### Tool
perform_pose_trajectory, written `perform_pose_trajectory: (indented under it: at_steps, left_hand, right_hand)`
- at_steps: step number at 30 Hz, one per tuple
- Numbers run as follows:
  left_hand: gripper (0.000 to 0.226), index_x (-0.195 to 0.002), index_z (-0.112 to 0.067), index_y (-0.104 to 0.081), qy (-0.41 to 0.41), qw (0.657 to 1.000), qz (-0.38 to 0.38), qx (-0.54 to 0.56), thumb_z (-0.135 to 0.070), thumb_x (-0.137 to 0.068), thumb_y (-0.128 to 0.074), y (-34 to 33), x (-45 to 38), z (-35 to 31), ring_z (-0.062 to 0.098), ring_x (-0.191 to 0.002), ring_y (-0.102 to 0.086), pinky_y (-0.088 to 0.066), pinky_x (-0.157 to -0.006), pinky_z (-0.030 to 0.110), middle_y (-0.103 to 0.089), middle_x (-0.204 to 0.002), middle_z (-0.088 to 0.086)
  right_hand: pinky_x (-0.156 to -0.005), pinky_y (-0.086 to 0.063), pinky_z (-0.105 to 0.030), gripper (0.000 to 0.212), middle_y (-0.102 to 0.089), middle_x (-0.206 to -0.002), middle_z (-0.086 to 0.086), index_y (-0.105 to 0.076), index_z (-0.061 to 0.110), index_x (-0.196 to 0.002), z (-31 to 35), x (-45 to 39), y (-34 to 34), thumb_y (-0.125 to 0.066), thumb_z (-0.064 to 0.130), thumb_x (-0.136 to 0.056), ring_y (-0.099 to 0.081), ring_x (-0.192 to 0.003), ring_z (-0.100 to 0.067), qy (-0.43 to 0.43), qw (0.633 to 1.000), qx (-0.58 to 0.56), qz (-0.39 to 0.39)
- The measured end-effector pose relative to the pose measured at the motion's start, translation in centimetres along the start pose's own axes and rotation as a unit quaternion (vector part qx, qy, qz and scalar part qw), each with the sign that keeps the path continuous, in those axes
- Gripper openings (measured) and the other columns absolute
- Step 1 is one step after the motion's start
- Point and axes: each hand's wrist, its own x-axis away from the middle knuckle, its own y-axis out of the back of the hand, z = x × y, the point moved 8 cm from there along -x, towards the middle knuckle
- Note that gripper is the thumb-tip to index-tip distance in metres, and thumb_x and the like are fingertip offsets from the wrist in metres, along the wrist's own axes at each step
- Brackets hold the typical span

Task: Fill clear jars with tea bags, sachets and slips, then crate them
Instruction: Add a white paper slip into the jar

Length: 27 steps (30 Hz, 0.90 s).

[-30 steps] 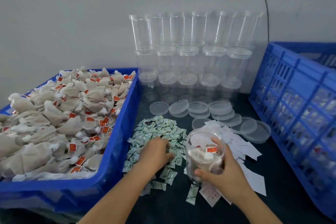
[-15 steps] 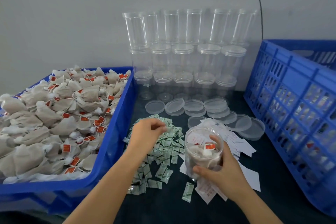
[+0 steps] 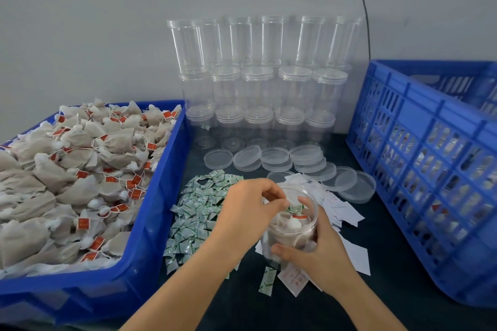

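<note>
Far left of the jar sits the blue bin (image 3: 150, 226), heaped with beige tea bags (image 3: 80, 185), their red tags scattered through the pile. Closer to the jar, on the dark table (image 3: 398, 293), lies the spread of green-and-white sachets (image 3: 199, 209), reaching right up to the left hand.

The left hand (image 3: 247, 212) is at the jar's open mouth, thumb and fingertips pinched together on a small green-printed sachet (image 3: 294, 208) right at the rim. And the jar (image 3: 291, 226) itself: clear, lidless, standing on the table just right of the sachet spread, tea bags packed inside and one red tag showing near the top. The right hand (image 3: 320, 252) wraps it from the right side, fingers curled round the wall, thumb across the lower front.

Behind the jar, against the wall, rise the stacked empty jars (image 3: 263, 83), three tiers, the top row without lids. Between that stack and the jar lie the loose clear lids (image 3: 304, 158), some overlapping, trailing off rightward. White paper slips (image 3: 341, 209) fan out beneath and just right of the jar. Farthest right stands the blue slatted crate (image 3: 430, 169), with filled jars dimly visible through its side.
</note>
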Motion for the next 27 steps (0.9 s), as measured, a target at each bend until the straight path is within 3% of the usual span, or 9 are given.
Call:
perform_pose_trajectory:
  at_steps: [4, 5, 9, 12, 16, 20, 25, 27]
  left_hand:
    - [0.003, -0.083, -0.027, -0.072, -0.035, 0.997, -0.008, -0.070, -0.030, -0.083, -0.071, -0.2, -0.1, -0.5, 0.004, -0.085, -0.055, -0.040, -0.073, 0.012, -0.063, -0.075, -0.018]
    - [0.007, -0.088, -0.026, -0.073, -0.052, 0.995, -0.014, -0.086, -0.032, -0.084, -0.070, -0.2, -0.2, -0.8, 0.005, -0.087, -0.052, -0.036, -0.073, 0.008, -0.063, -0.079, -0.017]
    - [0.015, -0.096, -0.025, -0.072, -0.099, 0.991, -0.062, -0.063, -0.035, -0.089, -0.062, 0.3, -1.0, -1.7, 0.001, -0.083, -0.050, -0.034, -0.071, 0.003, -0.057, -0.084, -0.018]
    - [0.013, -0.099, -0.023, -0.067, -0.069, 0.994, -0.085, -0.022, -0.028, -0.095, -0.056, -0.3, -2.4, -0.5, -0.009, -0.080, -0.049, -0.035, -0.070, 0.001, -0.051, -0.088, -0.019]
    - [0.026, -0.116, -0.017, -0.062, -0.034, 0.996, 0.008, -0.085, -0.029, -0.094, -0.058, -5.5, -3.3, 2.5, -0.002, -0.078, -0.050, -0.035, -0.068, 0.008, -0.051, -0.101, -0.009]
    - [0.047, -0.127, -0.017, -0.056, 0.006, 0.976, 0.092, -0.199, -0.042, -0.088, -0.062, -10.3, -3.1, 5.6, 0.016, -0.110, -0.051, -0.040, -0.087, 0.024, -0.052, -0.123, 0.001]
    - [0.049, -0.117, -0.015, -0.059, 0.016, 0.970, 0.103, -0.219, -0.052, -0.085, -0.061, -12.3, -3.4, 6.5, 0.020, -0.106, -0.051, -0.044, -0.091, 0.033, -0.056, -0.116, 0.002]
    - [0.046, -0.114, -0.016, -0.058, 0.030, 0.975, 0.079, -0.207, -0.049, -0.084, -0.065, -12.2, -3.8, 6.4, 0.019, -0.102, -0.053, -0.046, -0.086, 0.032, -0.057, -0.111, 0.000]
  right_hand:
    - [-0.074, -0.055, -0.014, 0.094, -0.068, -0.112, 0.025, -0.046, 0.036, -0.129, 0.3, 0.3, 0.1, -0.093, 0.010, -0.052, -0.068, -0.103, 0.000, -0.001, 1.000, -0.003, -0.004]
    - [-0.074, -0.054, -0.013, 0.092, -0.068, -0.112, 0.024, -0.046, 0.034, -0.128, 0.4, 0.3, 0.1, -0.091, 0.011, -0.051, -0.068, -0.103, 0.001, 0.001, 1.000, -0.004, -0.006]
    - [-0.073, -0.051, -0.006, 0.095, -0.060, -0.124, 0.011, -0.045, 0.032, -0.131, 0.9, 1.0, 1.4, -0.090, 0.015, -0.049, -0.063, -0.100, 0.013, 0.000, 0.999, -0.004, -0.033]
    - [-0.074, -0.048, -0.003, 0.101, -0.052, -0.131, 0.014, -0.042, 0.038, -0.135, 1.1, 1.8, 3.5, -0.091, 0.025, -0.048, -0.058, -0.101, 0.019, -0.002, 0.998, 0.026, -0.059]
    - [-0.075, -0.049, -0.004, 0.098, -0.057, -0.127, 0.015, -0.044, 0.047, -0.129, 0.9, 3.3, 7.1, -0.090, 0.035, -0.044, -0.060, -0.101, 0.015, -0.001, 0.991, 0.061, -0.120]
    - [-0.079, -0.049, -0.010, 0.088, -0.063, -0.115, 0.023, -0.045, 0.064, -0.116, 0.7, 4.6, 9.9, -0.089, 0.043, -0.042, -0.059, -0.099, 0.014, -0.006, 0.981, 0.086, -0.171]
    - [-0.089, -0.054, -0.026, 0.091, -0.062, -0.115, 0.017, -0.046, 0.058, -0.119, -0.1, 5.4, 11.2, -0.090, 0.045, -0.040, -0.064, -0.100, 0.005, -0.019, 0.978, 0.088, -0.187]
    - [-0.086, -0.053, -0.020, 0.090, -0.062, -0.115, 0.018, -0.046, 0.060, -0.117, -0.3, 5.5, 11.4, -0.089, 0.048, -0.039, -0.064, -0.099, 0.005, -0.019, 0.977, 0.096, -0.191]
